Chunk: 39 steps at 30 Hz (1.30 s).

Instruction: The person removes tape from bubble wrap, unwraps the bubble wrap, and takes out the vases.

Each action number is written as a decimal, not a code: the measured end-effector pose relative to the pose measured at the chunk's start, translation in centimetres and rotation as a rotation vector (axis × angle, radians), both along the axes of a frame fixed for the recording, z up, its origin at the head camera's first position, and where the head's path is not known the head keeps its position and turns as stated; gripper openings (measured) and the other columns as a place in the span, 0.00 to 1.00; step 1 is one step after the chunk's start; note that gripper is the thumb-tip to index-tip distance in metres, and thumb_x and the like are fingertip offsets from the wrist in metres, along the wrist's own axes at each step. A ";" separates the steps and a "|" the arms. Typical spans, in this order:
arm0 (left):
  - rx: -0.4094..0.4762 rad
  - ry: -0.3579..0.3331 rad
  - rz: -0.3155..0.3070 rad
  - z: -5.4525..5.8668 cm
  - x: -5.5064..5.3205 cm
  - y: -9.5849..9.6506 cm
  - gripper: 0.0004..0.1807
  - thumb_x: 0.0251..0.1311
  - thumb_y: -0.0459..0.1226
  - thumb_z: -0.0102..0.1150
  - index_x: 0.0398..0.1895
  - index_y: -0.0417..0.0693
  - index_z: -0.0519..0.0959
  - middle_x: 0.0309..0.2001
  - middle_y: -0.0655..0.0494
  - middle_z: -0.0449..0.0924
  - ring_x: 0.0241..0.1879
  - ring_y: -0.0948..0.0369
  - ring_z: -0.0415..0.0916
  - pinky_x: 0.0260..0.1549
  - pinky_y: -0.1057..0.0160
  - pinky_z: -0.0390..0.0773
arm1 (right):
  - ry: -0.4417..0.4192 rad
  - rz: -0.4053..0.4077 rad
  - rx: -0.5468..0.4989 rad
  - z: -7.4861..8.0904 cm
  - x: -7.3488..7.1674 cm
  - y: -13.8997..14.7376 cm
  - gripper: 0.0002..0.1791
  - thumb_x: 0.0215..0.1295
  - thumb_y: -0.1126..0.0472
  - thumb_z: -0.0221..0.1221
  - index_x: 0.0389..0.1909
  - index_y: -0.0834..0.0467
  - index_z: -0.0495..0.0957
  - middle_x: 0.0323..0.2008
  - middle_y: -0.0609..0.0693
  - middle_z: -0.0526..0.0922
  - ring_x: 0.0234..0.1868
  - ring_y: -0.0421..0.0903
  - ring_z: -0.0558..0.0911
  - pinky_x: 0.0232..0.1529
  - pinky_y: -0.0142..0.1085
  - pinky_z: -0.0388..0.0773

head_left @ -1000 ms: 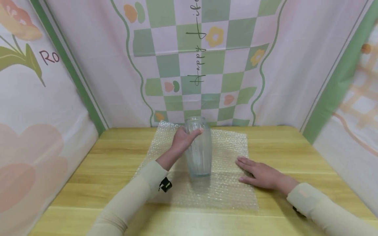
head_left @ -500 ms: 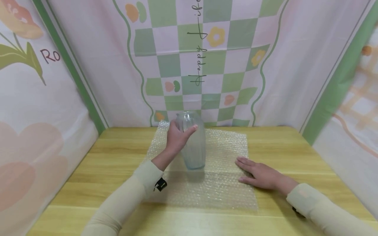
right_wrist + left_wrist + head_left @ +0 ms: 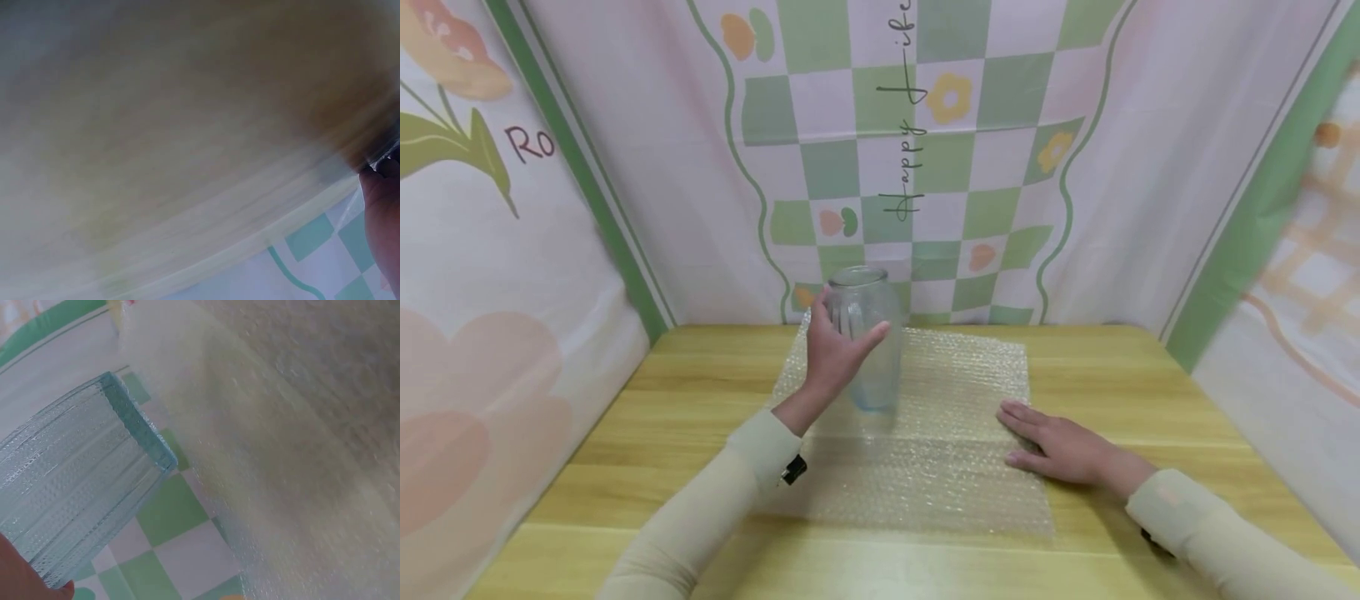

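A clear, ribbed glass vase (image 3: 880, 367) is upright in my left hand (image 3: 835, 350), which grips it round the upper side with the thumb across the front. Seen from the left wrist, the thick base of the vase (image 3: 137, 425) is raised off the bubble wrap (image 3: 269, 456). That sheet of bubble wrap (image 3: 955, 467) lies spread flat on the table beneath the vase. At its right edge my right hand (image 3: 1067, 446) rests palm down with straight fingers, the fingertips on the sheet.
The wooden table (image 3: 1150, 375) reaches back to a checkered green and white cloth (image 3: 940, 167). Printed cloth walls (image 3: 550, 333) close off the left and right sides. A small black device (image 3: 793, 469) sits at the left cuff.
My left hand has lifted the vase and carried it left and towards the back, turning it more upright. The right hand and the bubble wrap have stayed in place.
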<state>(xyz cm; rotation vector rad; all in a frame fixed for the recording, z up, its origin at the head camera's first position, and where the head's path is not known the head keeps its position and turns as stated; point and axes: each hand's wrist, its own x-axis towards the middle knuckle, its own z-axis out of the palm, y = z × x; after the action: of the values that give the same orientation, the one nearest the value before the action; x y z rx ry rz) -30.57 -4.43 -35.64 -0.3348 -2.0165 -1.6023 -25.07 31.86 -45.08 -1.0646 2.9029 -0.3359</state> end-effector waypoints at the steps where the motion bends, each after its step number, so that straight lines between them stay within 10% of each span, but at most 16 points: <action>1: -0.007 0.027 0.003 -0.1 -0.1 -0.2 0.56 0.45 0.46 0.79 0.73 0.36 0.55 0.58 0.40 0.71 0.51 0.49 0.73 0.45 0.52 0.81 | 0.000 0.000 -0.001 0.0 0.0 0.0 0.42 0.73 0.37 0.50 0.74 0.65 0.61 0.74 0.63 0.58 0.71 0.62 0.60 0.65 0.58 0.63; 11: -0.044 0.191 0.071 -0.3 -1.0 -2.6 0.55 0.43 0.44 0.79 0.70 0.34 0.57 0.58 0.38 0.71 0.52 0.47 0.73 0.45 0.49 0.80 | 0.001 -0.006 -0.006 -0.1 0.1 0.1 0.42 0.73 0.37 0.51 0.74 0.64 0.61 0.74 0.62 0.58 0.72 0.61 0.60 0.66 0.57 0.62; 39: 0.000 0.070 0.348 0.0 -2.3 -12.3 0.61 0.44 0.48 0.80 0.75 0.39 0.52 0.69 0.42 0.62 0.66 0.49 0.62 0.65 0.51 0.64 | 0.003 0.002 -0.026 -0.1 0.4 -0.2 0.40 0.73 0.39 0.52 0.73 0.65 0.62 0.73 0.63 0.59 0.71 0.62 0.60 0.66 0.58 0.62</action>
<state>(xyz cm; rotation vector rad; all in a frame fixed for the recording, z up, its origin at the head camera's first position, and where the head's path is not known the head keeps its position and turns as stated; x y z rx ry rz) -32.85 -16.75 -35.64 -0.0348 -1.8986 -1.3549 -24.63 31.71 -45.14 -1.0719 2.9080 -0.3740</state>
